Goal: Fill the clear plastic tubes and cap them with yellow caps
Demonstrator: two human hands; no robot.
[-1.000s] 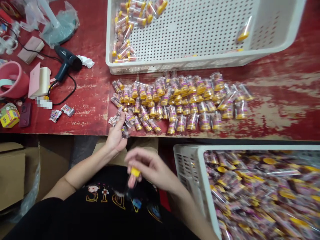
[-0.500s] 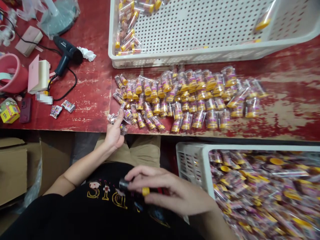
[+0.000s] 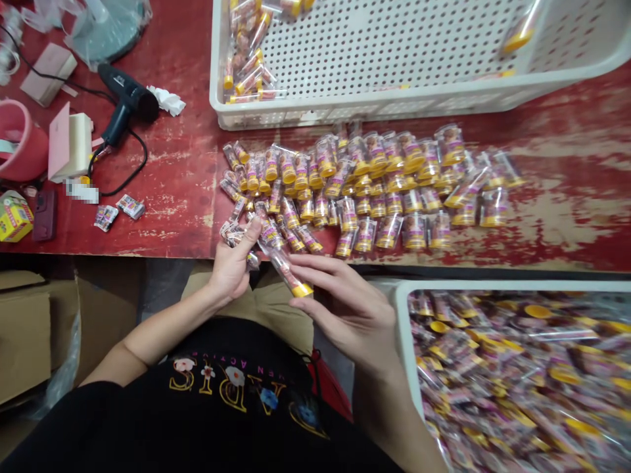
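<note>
While the left hand point(image 3: 231, 268) pinches small printed wrappers point(image 3: 231, 232) between thumb and fingers, the right hand point(image 3: 348, 299) holds, by thumb and fingers at its yellow end, 1 slanted, clear yellow-capped tube point(image 3: 286, 268), located between the 2 hands, near the red table point(image 3: 185, 223) bearing labelled tubes point(image 3: 376, 152).

at ten o'clock lies a dark hair dryer point(image 3: 127, 95), crumpled white paper point(image 3: 170, 102) beside its nozzle, at the dryer's three. a pink tub point(image 3: 29, 154) sits between nine and ten; at nine, a dark red phone point(image 3: 44, 217) near a yellow box point(image 3: 14, 220); cardboard point(image 3: 24, 335) toward eight.
</note>
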